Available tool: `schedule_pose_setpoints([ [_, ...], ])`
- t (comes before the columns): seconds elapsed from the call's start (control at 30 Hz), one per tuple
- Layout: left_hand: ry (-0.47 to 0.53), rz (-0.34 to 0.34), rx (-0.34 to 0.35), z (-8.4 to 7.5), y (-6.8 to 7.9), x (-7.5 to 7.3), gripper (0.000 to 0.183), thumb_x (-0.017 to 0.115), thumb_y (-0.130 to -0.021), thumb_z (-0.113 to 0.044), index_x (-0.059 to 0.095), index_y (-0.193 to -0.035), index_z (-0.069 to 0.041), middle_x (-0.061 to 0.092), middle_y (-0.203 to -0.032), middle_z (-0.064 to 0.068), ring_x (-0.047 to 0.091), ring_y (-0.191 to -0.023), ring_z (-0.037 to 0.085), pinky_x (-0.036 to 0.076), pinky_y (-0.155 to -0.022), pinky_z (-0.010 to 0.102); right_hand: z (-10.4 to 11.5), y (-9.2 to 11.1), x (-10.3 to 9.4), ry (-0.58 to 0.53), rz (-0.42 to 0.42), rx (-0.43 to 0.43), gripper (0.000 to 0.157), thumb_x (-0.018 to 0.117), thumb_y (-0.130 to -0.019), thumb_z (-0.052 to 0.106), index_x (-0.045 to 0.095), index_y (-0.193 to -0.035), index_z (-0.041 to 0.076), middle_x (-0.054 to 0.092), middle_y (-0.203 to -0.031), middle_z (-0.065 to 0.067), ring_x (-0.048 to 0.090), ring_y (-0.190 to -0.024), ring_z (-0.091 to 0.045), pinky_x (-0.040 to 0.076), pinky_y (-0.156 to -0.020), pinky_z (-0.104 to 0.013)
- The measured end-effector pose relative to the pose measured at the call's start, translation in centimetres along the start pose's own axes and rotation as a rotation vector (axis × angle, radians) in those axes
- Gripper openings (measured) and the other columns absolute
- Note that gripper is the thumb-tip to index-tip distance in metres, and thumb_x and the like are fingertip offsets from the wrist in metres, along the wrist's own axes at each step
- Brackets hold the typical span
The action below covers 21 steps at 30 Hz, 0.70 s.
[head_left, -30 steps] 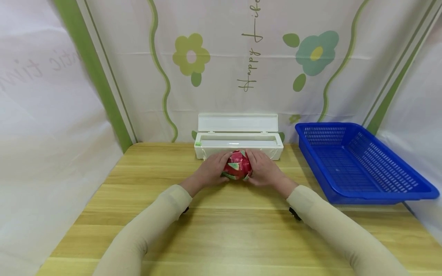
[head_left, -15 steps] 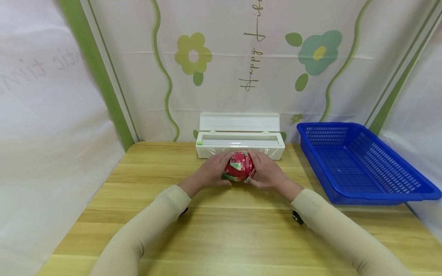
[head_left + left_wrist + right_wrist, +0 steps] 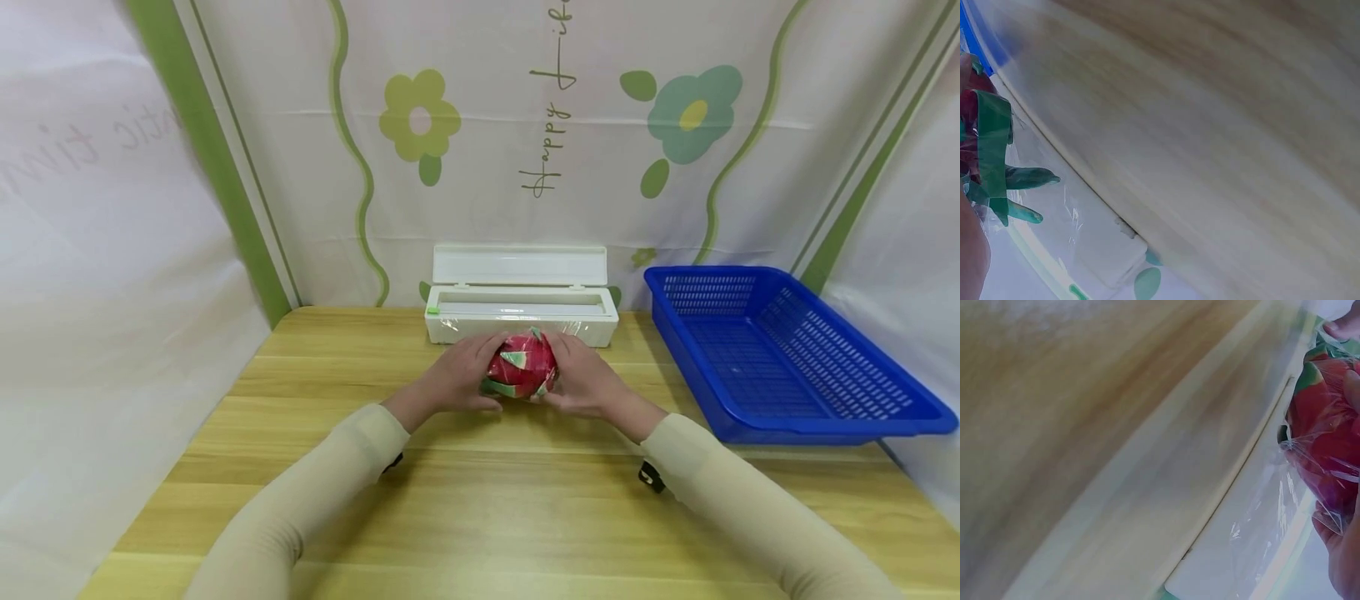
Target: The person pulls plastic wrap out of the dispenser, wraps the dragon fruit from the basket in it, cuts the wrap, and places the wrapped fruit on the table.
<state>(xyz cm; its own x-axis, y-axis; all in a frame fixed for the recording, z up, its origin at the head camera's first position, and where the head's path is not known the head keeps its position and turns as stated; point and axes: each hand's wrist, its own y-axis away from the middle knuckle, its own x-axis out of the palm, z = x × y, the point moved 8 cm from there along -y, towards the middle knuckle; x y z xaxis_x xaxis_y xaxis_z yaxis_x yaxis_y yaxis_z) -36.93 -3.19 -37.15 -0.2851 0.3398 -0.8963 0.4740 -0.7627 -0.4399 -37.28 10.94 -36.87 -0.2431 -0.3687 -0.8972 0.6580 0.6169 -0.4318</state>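
Note:
A red dragon fruit [image 3: 522,367] with green scales sits between my two hands, just in front of a white cling film dispenser [image 3: 450,331]. Clear film covers the fruit's skin, and its wrinkles show in the right wrist view around the fruit [image 3: 1321,412]. My left hand [image 3: 459,375] grips the fruit's left side, thumb low and fingers over the top. On the other side my right hand [image 3: 587,379] holds it the same way. Green scales of the fruit [image 3: 994,140] stick out under film in the left wrist view. Film also shines on the dispenser's front.
The dispenser's lid [image 3: 520,265] stands raised against the patterned curtain [image 3: 487,125] behind. To the right a blue plastic basket [image 3: 682,358] stands on the wooden table [image 3: 510,517]. White cloth [image 3: 112,292] hangs at the left side.
Both hands have moved slightly toward me with the dragon fruit, and it has turned a little between them. The right hand has shifted slightly right. Dispenser and basket stay put.

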Motion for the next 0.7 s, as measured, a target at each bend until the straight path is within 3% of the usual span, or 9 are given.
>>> schedule_pose_setpoints([
  [0.7, 0.053, 0.042, 0.031, -0.14, 0.16, -0.17, 0.121, 0.073, -0.052, -0.061, 0.015, -0.137, 0.004, 0.033, -0.133, 0.015, 0.035, -0.119, 0.026, 0.028, -0.099, 0.036, -0.69, -0.01, 0.00, -0.187, 0.178, 0.202, 0.101, 0.062, -0.065, 0.063, 0.024, -0.137, 0.003, 0.044, -0.126, -0.010, 0.041, -0.115, -0.026, 0.033, -0.094, -0.041],
])
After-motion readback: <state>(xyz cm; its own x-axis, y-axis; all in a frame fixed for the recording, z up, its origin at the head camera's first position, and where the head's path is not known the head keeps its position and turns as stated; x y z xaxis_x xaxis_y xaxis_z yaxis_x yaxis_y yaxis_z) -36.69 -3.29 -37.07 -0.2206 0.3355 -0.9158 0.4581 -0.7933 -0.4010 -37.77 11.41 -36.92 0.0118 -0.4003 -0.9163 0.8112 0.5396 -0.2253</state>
